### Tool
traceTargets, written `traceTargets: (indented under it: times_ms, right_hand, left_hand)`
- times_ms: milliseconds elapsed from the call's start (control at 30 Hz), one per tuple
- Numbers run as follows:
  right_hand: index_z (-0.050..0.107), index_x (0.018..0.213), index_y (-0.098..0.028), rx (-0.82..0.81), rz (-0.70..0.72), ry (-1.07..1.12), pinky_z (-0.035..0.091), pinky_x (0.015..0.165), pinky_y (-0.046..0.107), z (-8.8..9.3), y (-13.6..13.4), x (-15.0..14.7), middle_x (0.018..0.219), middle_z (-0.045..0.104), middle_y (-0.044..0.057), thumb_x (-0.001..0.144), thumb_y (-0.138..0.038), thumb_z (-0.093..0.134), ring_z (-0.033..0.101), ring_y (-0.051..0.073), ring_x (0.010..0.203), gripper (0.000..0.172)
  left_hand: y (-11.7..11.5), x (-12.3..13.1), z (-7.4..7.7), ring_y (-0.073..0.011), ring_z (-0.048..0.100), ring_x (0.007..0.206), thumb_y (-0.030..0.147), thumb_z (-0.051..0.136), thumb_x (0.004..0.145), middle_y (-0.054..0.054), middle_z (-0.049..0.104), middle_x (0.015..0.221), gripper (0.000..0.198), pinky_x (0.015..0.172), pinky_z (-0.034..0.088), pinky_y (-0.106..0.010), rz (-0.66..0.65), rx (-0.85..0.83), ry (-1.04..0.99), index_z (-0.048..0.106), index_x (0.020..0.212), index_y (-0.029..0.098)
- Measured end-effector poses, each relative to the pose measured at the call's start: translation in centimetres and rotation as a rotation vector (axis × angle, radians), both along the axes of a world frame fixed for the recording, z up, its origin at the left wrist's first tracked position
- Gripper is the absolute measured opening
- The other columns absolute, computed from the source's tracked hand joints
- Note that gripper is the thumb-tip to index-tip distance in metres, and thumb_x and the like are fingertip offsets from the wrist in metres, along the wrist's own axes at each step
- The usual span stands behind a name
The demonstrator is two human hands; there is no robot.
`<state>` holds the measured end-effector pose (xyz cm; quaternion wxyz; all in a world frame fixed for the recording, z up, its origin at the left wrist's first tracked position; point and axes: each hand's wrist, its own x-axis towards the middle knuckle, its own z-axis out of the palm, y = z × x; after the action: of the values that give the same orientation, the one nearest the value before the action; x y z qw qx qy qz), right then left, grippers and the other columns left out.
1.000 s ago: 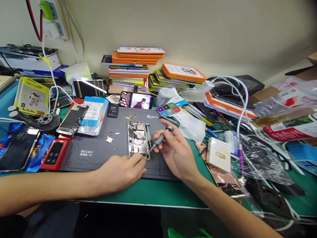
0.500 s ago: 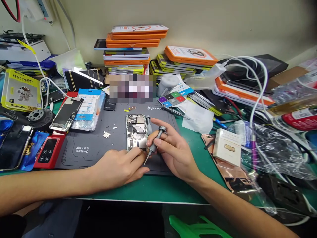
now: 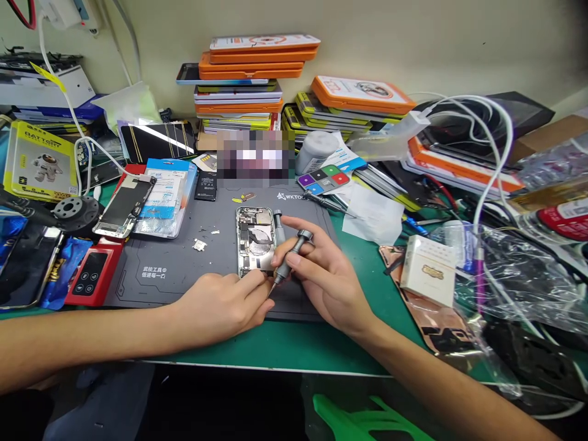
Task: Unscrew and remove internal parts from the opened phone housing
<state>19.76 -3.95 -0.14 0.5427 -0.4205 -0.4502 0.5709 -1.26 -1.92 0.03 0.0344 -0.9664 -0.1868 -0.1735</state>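
An opened phone (image 3: 255, 239) with its insides showing lies on a dark grey work mat (image 3: 179, 263). My right hand (image 3: 321, 278) grips a small grey screwdriver (image 3: 290, 258), tip pointing down at the phone's lower right corner. My left hand (image 3: 220, 306) rests on the mat with fingers pinched together at the phone's bottom edge, right beside the screwdriver tip; what they pinch is too small to see. A second screwdriver (image 3: 278, 222) lies along the phone's right side.
Stacks of orange and yellow phone cases (image 3: 250, 79) line the wall. A detached screen (image 3: 123, 205), red pad (image 3: 92, 272) and loose small parts (image 3: 199, 245) sit left. A white box (image 3: 427, 269), cables (image 3: 487, 177) and plastic bags crowd the right. The green table edge (image 3: 275, 364) runs near me.
The view tilted slightly. My right hand tipped the screwdriver more upright and brought its tip down toward my left fingertips at the phone's lower corner.
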Motion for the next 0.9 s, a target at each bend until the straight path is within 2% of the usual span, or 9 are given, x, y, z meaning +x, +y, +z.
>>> traceTargets:
  times_ms: [533,900]
  right_hand:
    - [0.057,0.136,-0.028,-0.029,0.003,0.074,0.052,0.067,0.026,0.06,-0.18,0.16,0.086,0.069,0.001,0.095,-0.023,0.067,0.058,0.014,0.073,0.043]
    - [0.058,0.136,-0.027,-0.044,-0.013,0.072,0.051,0.066,0.027,0.19,-0.19,0.25,0.085,0.068,0.001,0.093,-0.022,0.067,0.058,0.014,0.072,0.044]
  left_hand:
    - [-0.02,0.05,0.00,-0.0142,0.067,0.063,0.029,0.042,0.110,-0.002,0.072,0.101,0.030,0.046,0.047,-0.033,-0.007,0.042,0.020,0.063,0.122,0.011]
    - [0.00,0.06,-0.06,-0.0140,0.066,0.064,0.030,0.043,0.110,-0.002,0.072,0.103,0.029,0.046,0.046,-0.034,-0.011,0.049,0.014,0.063,0.120,0.012]
